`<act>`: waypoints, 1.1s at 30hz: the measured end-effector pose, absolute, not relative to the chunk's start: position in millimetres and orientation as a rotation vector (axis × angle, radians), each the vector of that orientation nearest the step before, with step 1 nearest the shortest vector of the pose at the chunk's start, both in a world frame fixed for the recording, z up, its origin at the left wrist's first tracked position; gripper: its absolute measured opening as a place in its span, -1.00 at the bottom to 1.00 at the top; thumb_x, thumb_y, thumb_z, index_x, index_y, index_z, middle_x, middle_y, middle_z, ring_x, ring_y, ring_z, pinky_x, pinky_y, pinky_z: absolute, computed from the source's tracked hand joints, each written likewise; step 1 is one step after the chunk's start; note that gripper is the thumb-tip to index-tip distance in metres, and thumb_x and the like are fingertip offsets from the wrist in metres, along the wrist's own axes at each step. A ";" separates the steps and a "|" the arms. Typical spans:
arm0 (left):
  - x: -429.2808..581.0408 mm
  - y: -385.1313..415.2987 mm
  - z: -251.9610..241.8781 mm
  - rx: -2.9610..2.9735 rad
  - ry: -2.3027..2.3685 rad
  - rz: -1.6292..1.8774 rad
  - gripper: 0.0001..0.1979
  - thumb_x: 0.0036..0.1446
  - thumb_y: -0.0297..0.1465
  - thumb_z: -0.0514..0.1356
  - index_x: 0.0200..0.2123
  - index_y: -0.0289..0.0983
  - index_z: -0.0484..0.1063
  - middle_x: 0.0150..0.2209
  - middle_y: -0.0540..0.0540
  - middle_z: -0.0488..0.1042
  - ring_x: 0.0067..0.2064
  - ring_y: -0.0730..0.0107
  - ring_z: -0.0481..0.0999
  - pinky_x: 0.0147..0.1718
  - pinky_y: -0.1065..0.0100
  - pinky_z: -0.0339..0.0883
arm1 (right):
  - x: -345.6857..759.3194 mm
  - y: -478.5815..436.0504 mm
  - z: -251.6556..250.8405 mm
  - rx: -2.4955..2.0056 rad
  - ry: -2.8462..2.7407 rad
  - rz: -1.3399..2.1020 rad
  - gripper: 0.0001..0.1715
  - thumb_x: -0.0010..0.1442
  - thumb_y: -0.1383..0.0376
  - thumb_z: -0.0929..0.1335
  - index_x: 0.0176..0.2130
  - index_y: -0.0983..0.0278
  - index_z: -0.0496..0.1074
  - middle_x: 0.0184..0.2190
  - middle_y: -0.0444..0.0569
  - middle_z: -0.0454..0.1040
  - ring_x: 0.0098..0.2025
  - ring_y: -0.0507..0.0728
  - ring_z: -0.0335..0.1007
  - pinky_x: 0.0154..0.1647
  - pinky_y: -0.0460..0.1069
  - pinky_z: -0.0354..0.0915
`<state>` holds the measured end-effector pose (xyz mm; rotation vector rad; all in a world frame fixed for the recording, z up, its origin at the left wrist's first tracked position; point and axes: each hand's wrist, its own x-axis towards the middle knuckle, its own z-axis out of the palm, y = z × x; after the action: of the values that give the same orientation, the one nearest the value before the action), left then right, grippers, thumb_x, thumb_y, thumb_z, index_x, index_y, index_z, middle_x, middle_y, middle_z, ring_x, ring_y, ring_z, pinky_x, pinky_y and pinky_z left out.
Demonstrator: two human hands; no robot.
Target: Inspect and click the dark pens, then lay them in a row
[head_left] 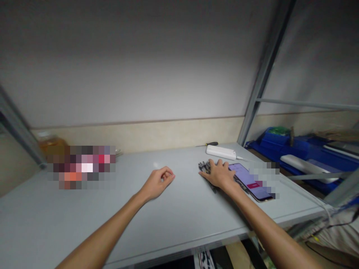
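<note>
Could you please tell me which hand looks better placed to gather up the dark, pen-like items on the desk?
Probably the right hand: it lies palm down over the dark, pen-like items, fingers spread. The left hand is loosely curled, well apart from them.

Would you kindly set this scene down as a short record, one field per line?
Left hand: left hand, loosely curled, nothing visible in it
Right hand: right hand, fingers spread over dark slim items, perhaps pens
Beside right hand: phone, screen lit
Behind right hand: white bar with a cable, perhaps a power strip; screwdriver behind it
Surface: grey desk
Far left: bottle, partly hidden by pixelation
</note>
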<state>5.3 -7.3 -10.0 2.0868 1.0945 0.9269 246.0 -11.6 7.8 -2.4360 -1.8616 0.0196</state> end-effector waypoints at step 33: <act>4.7 -7.9 -10.0 2.147 1.085 0.901 -0.77 0.10 -0.25 0.06 -0.36 -0.31 0.36 -0.55 0.05 0.31 -0.49 0.52 0.25 -0.45 0.46 0.15 | 221.3 -4.8 21.4 -2.244 -2.066 0.248 -0.06 -0.01 0.40 0.28 0.25 0.23 -0.22 -0.15 0.21 0.38 -0.12 0.29 0.36 -0.32 0.00 0.20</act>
<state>4.7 -7.9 -10.0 2.1475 1.0851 0.9013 221.3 -4.8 21.4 -2.2437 -2.0662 0.2484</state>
